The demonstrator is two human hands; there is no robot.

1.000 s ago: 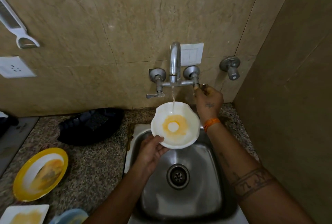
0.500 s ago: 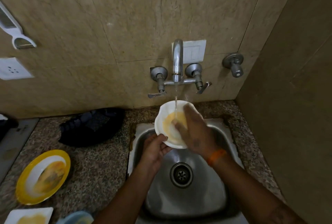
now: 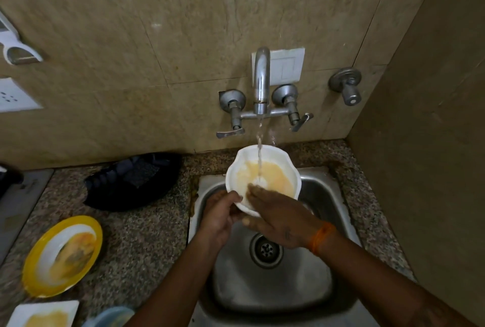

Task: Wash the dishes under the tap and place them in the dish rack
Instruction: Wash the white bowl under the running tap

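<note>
Two hands on one bowl now. A second ago the right hand (image 3: pixel 282 224) was up on the tap lever; it's come down and its flat fingers are rubbing inside the white bowl (image 3: pixel 262 177), not gripping anything. The left hand (image 3: pixel 223 215) grips the near rim, holding the bowl tilted over the sink (image 3: pixel 325 261) under the running tap (image 3: pixel 261 82). Orange residue is spreading thin, so scrubbing's only begun. On the table to the left, a yellow plate (image 3: pixel 63 254), a square white plate (image 3: pixel 43 313) and a blue dish (image 3: pixel 110 316) look unwashed. Can't spot a rack.
</note>
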